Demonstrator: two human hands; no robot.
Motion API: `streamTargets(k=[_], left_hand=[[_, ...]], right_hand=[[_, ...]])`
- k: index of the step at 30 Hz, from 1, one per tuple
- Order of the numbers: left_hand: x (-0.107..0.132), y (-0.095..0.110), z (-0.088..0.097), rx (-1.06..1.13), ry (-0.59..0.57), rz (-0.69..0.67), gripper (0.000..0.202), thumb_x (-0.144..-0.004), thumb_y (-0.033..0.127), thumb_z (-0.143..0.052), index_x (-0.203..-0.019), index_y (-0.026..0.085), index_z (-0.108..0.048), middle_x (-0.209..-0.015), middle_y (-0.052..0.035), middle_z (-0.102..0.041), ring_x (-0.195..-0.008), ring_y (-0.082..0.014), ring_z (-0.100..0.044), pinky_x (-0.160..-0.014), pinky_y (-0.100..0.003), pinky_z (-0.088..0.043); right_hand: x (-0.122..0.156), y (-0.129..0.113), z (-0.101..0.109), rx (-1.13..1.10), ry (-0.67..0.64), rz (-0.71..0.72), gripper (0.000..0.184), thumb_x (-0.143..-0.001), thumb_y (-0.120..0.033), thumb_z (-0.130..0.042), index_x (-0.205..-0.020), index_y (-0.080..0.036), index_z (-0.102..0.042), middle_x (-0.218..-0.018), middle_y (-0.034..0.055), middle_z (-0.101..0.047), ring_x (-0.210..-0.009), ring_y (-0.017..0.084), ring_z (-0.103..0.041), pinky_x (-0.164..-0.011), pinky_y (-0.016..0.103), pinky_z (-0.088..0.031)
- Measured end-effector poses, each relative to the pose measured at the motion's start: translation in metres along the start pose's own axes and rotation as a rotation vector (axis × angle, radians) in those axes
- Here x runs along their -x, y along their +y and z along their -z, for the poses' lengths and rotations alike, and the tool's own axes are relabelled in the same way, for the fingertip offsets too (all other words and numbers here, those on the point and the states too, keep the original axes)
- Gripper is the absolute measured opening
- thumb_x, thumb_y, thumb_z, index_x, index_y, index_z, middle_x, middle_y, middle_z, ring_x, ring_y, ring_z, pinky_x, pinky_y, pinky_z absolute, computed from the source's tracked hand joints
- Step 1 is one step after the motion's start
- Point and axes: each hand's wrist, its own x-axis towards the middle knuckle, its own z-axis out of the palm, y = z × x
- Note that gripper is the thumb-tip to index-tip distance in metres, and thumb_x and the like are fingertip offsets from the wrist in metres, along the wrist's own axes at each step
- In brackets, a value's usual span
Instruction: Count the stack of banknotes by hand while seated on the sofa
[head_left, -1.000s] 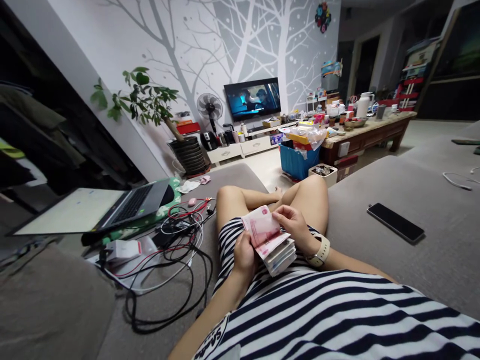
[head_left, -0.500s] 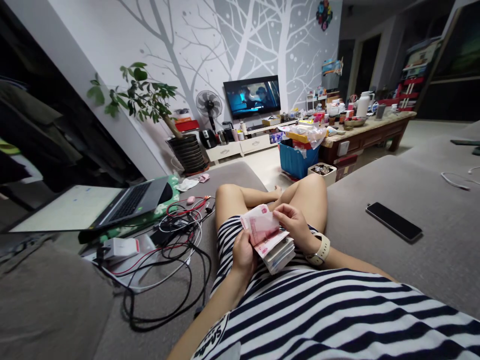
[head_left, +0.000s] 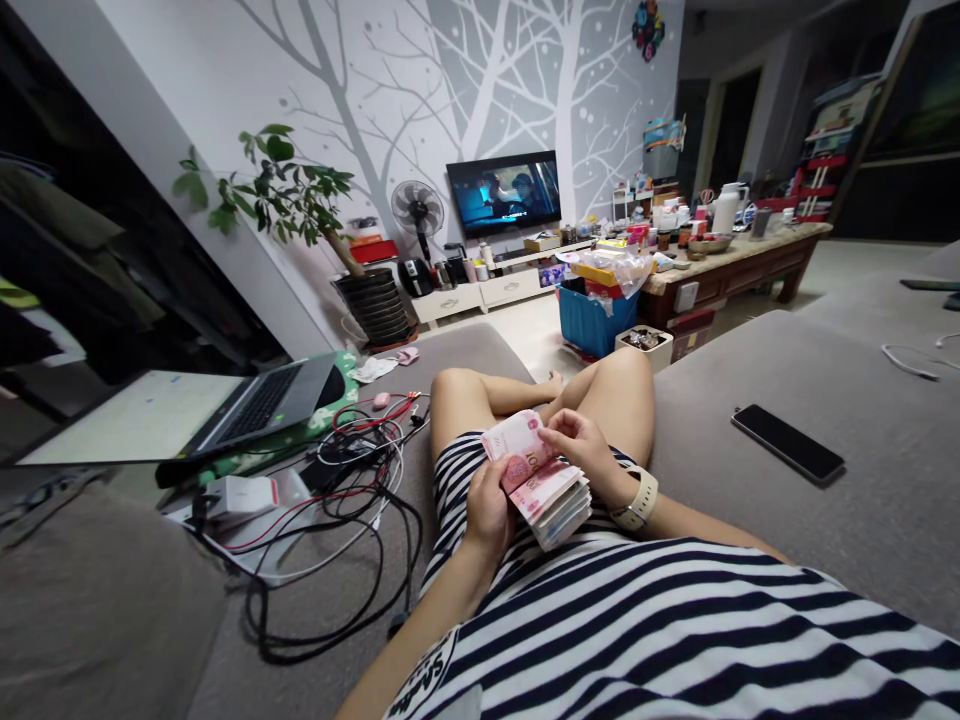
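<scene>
A folded wad of pink banknotes (head_left: pixel 546 492), printed with 100, sits over my lap. My left hand (head_left: pixel 487 508) is closed around its left edge, thumb on top. The upper notes stand fanned away from the thick folded lower part, whose layered ends face me. At the upper right edge of the fanned notes, my right hand (head_left: pixel 583 447) has its thumb and fingertips pinched together. Whether a single note is caught between those fingertips is too small to make out. A pale watch (head_left: pixel 639 500) is on the right wrist.
A black phone (head_left: pixel 787 443) lies on the grey sofa to the right. To the left are tangled cables (head_left: pixel 330 545), a white charger box (head_left: pixel 241 496) and an open laptop (head_left: pixel 259 405). A blue bin (head_left: pixel 596 320) stands beyond my knees beside a cluttered table (head_left: pixel 750 250).
The raised note has come down onto the fanned side, so the printed 100 faces now show. My right fingers have shifted slightly left. My left hand stays in place.
</scene>
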Motion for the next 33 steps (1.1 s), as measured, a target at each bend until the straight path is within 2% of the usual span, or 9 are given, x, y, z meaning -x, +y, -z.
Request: streamTargets(k=[7, 14, 19, 24, 33], left_hand=[[-0.001, -0.004, 0.004, 0.033, -0.102, 0.039, 0.034, -0.069, 0.031, -0.068, -0.098, 0.013, -0.069, -0.092, -0.0100, -0.073, -0.089, -0.0260, -0.068, -0.082, -0.038, -0.050], [-0.003, -0.007, 0.006, 0.043, -0.118, 0.039, 0.035, -0.071, 0.034, -0.068, -0.099, 0.013, -0.068, -0.094, -0.0095, -0.073, -0.090, -0.0260, -0.068, -0.087, -0.041, -0.049], [-0.002, -0.006, 0.006, 0.028, -0.077, 0.035, 0.030, -0.071, 0.035, -0.068, -0.092, 0.014, -0.070, -0.087, -0.0074, -0.073, -0.088, -0.0252, -0.068, -0.086, -0.040, -0.049], [-0.008, -0.012, 0.014, 0.026, -0.036, 0.018, 0.024, -0.071, 0.034, -0.065, -0.082, 0.013, -0.069, -0.084, -0.0061, -0.073, -0.081, -0.0220, -0.067, -0.083, -0.035, -0.049], [-0.012, -0.013, 0.014, 0.102, -0.029, 0.046, 0.034, -0.072, 0.032, -0.063, -0.099, 0.012, -0.067, -0.087, -0.0077, -0.073, -0.088, -0.0257, -0.067, -0.086, -0.039, -0.048]], right_hand=[[0.000, 0.004, 0.002, 0.048, -0.012, -0.004, 0.039, -0.072, -0.053, -0.067, -0.065, -0.019, -0.050, -0.056, -0.0029, -0.052, -0.054, 0.012, -0.046, -0.052, 0.025, -0.035], [-0.001, 0.006, 0.004, 0.091, -0.009, 0.026, 0.038, -0.071, -0.050, -0.070, -0.063, -0.018, -0.049, -0.055, -0.0039, -0.050, -0.052, 0.011, -0.044, -0.051, 0.024, -0.034], [-0.002, 0.010, 0.005, 0.101, 0.014, 0.027, 0.038, -0.071, -0.050, -0.069, -0.063, -0.018, -0.050, -0.055, -0.0039, -0.049, -0.052, 0.011, -0.043, -0.050, 0.024, -0.034], [-0.001, 0.009, 0.004, 0.093, 0.029, 0.026, 0.037, -0.071, -0.048, -0.070, -0.063, -0.018, -0.050, -0.056, -0.0037, -0.050, -0.052, 0.010, -0.043, -0.050, 0.024, -0.034], [0.002, 0.001, 0.002, 0.106, 0.061, 0.049, 0.037, -0.070, -0.045, -0.072, -0.061, -0.018, -0.048, -0.055, -0.0043, -0.048, -0.051, 0.009, -0.041, -0.048, 0.023, -0.032]])
